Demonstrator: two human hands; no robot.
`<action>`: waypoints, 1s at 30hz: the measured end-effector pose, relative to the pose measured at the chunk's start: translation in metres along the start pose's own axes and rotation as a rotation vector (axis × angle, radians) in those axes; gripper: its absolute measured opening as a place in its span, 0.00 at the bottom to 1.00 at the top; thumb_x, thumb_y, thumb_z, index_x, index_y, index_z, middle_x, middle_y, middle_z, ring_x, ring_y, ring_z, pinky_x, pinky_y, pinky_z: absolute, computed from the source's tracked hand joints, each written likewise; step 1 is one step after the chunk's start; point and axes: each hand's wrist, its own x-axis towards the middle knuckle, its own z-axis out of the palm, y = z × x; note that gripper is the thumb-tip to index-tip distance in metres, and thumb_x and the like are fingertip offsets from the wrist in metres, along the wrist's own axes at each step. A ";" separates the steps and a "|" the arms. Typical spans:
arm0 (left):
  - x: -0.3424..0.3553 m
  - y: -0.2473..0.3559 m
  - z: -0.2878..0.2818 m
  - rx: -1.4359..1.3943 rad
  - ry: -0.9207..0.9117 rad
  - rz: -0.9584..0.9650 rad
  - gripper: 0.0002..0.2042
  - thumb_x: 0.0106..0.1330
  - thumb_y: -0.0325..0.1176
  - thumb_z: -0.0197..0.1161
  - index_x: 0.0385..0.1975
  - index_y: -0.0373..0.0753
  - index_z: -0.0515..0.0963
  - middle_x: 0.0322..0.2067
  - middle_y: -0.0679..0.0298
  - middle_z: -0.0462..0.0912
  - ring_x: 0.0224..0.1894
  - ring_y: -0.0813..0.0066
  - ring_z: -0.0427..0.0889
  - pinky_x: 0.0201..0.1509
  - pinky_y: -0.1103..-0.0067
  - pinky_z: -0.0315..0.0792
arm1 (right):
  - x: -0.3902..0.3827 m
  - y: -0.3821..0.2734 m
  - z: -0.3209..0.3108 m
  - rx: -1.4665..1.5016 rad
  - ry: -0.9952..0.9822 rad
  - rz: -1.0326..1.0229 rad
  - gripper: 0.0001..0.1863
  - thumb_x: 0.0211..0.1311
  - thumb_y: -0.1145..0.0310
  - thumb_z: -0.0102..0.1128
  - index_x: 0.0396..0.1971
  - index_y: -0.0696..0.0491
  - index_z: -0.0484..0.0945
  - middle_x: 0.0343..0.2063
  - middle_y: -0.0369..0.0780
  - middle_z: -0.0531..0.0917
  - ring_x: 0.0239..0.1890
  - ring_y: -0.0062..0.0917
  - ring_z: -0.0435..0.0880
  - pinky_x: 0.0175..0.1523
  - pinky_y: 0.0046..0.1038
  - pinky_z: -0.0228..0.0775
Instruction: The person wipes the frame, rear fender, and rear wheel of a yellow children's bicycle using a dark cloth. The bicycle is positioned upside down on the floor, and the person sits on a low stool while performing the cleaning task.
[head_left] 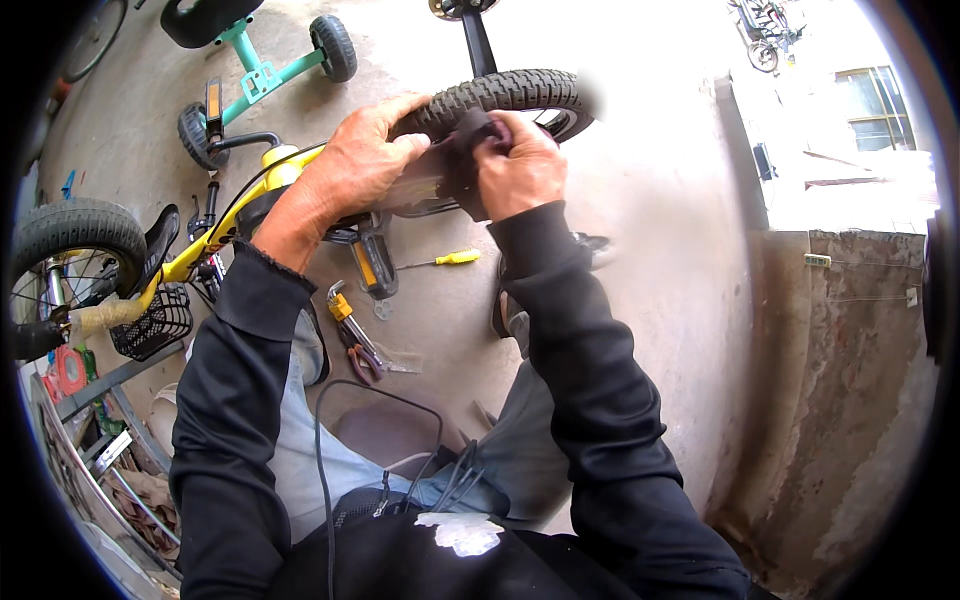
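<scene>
A small yellow bicycle (232,212) stretches from the left toward the far middle, with a knobby black tire (510,91) on its wheel in front of me. My left hand (352,158) grips this tire at its left side, fingers over the tread and thumb apart. Bunched in my right hand (524,170) is a dark cloth (468,150), pressed against the near side of the wheel. Both cloth and right hand are slightly blurred. Below my left hand hangs a black pedal (374,262) with an orange reflector.
On the floor lie a yellow-handled screwdriver (458,257), a hex key set (345,312) in a yellow holder and pliers (360,362). A teal ride-on frame (262,80) with black wheels stands far left. A low concrete wall (850,350) rises at right.
</scene>
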 end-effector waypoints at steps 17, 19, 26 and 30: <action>-0.007 0.009 -0.008 0.069 0.078 -0.075 0.23 0.60 0.34 0.57 0.54 0.28 0.72 0.46 0.46 0.81 0.48 0.58 0.80 0.57 0.73 0.70 | 0.022 0.032 0.000 -0.524 -0.009 0.225 0.12 0.55 0.61 0.57 0.30 0.56 0.79 0.29 0.50 0.84 0.36 0.45 0.84 0.44 0.40 0.76; -0.008 0.008 -0.010 0.211 0.162 -0.102 0.22 0.59 0.36 0.57 0.52 0.30 0.74 0.44 0.43 0.81 0.48 0.52 0.80 0.56 0.70 0.70 | 0.022 0.035 0.004 -0.527 -0.002 0.226 0.14 0.54 0.61 0.57 0.31 0.58 0.79 0.30 0.51 0.84 0.36 0.45 0.84 0.45 0.40 0.76; -0.012 0.005 -0.002 0.256 0.097 -0.067 0.18 0.59 0.34 0.54 0.47 0.33 0.77 0.38 0.42 0.81 0.43 0.47 0.80 0.52 0.65 0.72 | 0.003 0.024 0.025 -0.564 -0.195 0.096 0.19 0.53 0.61 0.61 0.37 0.61 0.76 0.38 0.52 0.81 0.45 0.47 0.80 0.53 0.39 0.72; -0.010 0.001 0.004 0.230 0.147 0.028 0.18 0.58 0.34 0.54 0.48 0.33 0.77 0.42 0.42 0.79 0.47 0.47 0.78 0.54 0.66 0.71 | -0.007 0.013 0.034 -0.551 -0.202 0.004 0.14 0.53 0.63 0.62 0.32 0.60 0.77 0.36 0.50 0.82 0.43 0.44 0.80 0.51 0.39 0.72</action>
